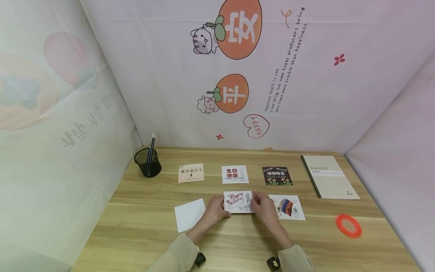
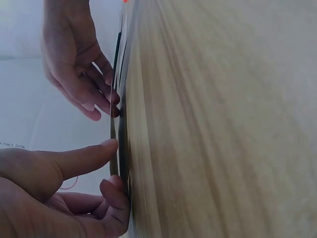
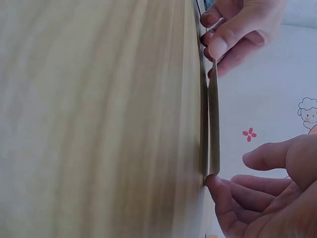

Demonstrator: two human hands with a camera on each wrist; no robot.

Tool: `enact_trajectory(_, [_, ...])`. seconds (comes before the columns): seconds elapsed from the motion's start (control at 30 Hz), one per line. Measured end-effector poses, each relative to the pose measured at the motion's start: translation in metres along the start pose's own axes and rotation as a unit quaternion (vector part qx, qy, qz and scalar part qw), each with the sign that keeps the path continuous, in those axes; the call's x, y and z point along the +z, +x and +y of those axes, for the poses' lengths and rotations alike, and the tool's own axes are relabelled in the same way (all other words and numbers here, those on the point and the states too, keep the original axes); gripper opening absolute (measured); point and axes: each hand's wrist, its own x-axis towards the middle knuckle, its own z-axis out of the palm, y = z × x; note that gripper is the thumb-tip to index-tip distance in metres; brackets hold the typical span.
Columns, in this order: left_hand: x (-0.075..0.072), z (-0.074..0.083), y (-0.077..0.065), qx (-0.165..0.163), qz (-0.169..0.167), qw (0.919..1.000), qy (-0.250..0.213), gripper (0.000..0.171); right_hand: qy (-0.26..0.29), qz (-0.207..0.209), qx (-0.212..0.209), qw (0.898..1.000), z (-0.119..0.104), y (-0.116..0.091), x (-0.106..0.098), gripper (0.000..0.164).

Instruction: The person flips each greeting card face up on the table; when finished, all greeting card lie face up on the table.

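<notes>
A white birthday card (image 1: pixel 234 200) with red "Happy Birthday" lettering lies face up between my hands, close over the table, and appears edge-on in the right wrist view. Its left edge is pinched by my left hand (image 1: pixel 216 209), thumb above and fingers beneath. At the right edge is my right hand (image 1: pixel 266 207); its fingertips touch the card's end while the thumb (image 3: pixel 262 156) stands apart from it. A blank white card (image 1: pixel 189 214) lies left of my left hand. Beyond my right hand, partly covered by it, is a card with a colourful cake-like picture (image 1: pixel 292 207).
Along the back lie a cream card (image 1: pixel 191 173), a white card with red characters (image 1: pixel 235 174) and a dark card (image 1: pixel 277 176). A mesh pen holder (image 1: pixel 149 164) stands back left. To the right are a notebook (image 1: pixel 331 177) and a red ring (image 1: pixel 349 226) on the wooden table (image 1: pixel 136 234).
</notes>
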Motion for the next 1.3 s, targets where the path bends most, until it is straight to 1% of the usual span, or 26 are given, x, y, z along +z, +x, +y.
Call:
enact_trajectory(0.17, [0.002, 0.004, 0.001, 0.002, -0.001, 0.9987, 0.05, 0.038, -0.032, -0.007, -0.016, 0.999, -0.002, -0.004, 0.001, 0.034])
enact_trajectory(0.33, [0.003, 0.007, 0.001, 0.012, -0.008, 0.9949, 0.1, 0.046, -0.064, -0.008, -0.029, 0.998, -0.005, -0.009, 0.0, 0.036])
enact_trajectory(0.47, [0.004, 0.009, 0.0, 0.021, -0.013, 0.993, 0.115, 0.055, -0.077, -0.006, -0.035, 0.996, -0.005, -0.011, 0.0, 0.037])
enact_trajectory(0.57, [0.004, 0.01, 0.0, 0.025, -0.015, 0.9932, 0.113, 0.057, -0.085, -0.004, -0.036, 0.996, -0.005, -0.012, 0.0, 0.036])
enact_trajectory(0.67, [0.004, 0.009, -0.001, 0.027, -0.017, 0.9931, 0.113, 0.055, -0.092, -0.003, -0.038, 0.995, -0.006, -0.012, 0.0, 0.036])
enact_trajectory(0.8, [0.002, 0.007, -0.002, 0.024, -0.022, 0.9937, 0.107, 0.046, -0.104, 0.003, -0.047, 0.993, -0.01, -0.014, 0.0, 0.034])
enact_trajectory(0.9, [-0.005, 0.006, -0.007, 0.013, -0.025, 0.9954, 0.091, 0.043, -0.127, 0.014, -0.062, 0.99, -0.012, -0.016, 0.003, 0.031])
enact_trajectory(0.97, [-0.012, 0.007, -0.013, 0.005, -0.023, 0.9964, 0.082, 0.046, -0.143, 0.03, -0.078, 0.986, -0.013, -0.018, 0.005, 0.029])
enact_trajectory(1.03, [-0.022, 0.009, -0.019, 0.003, -0.014, 0.9963, 0.084, 0.045, -0.152, 0.05, -0.101, 0.982, -0.014, -0.019, 0.007, 0.028])
enact_trajectory(1.07, [-0.027, 0.009, -0.023, 0.002, -0.006, 0.9958, 0.091, 0.044, -0.154, 0.062, -0.115, 0.979, -0.015, -0.02, 0.007, 0.028])
enact_trajectory(1.17, [-0.043, 0.008, -0.03, 0.02, 0.023, 0.9926, 0.118, 0.04, -0.146, 0.085, -0.156, 0.973, -0.02, -0.02, 0.009, 0.026])
enact_trajectory(1.23, [-0.052, 0.006, -0.035, 0.03, 0.042, 0.9885, 0.142, 0.039, -0.141, 0.09, -0.175, 0.97, -0.025, -0.019, 0.01, 0.025])
enact_trajectory(1.3, [-0.06, 0.002, -0.04, 0.037, 0.057, 0.984, 0.164, 0.041, -0.137, 0.088, -0.189, 0.968, -0.03, -0.018, 0.012, 0.023])
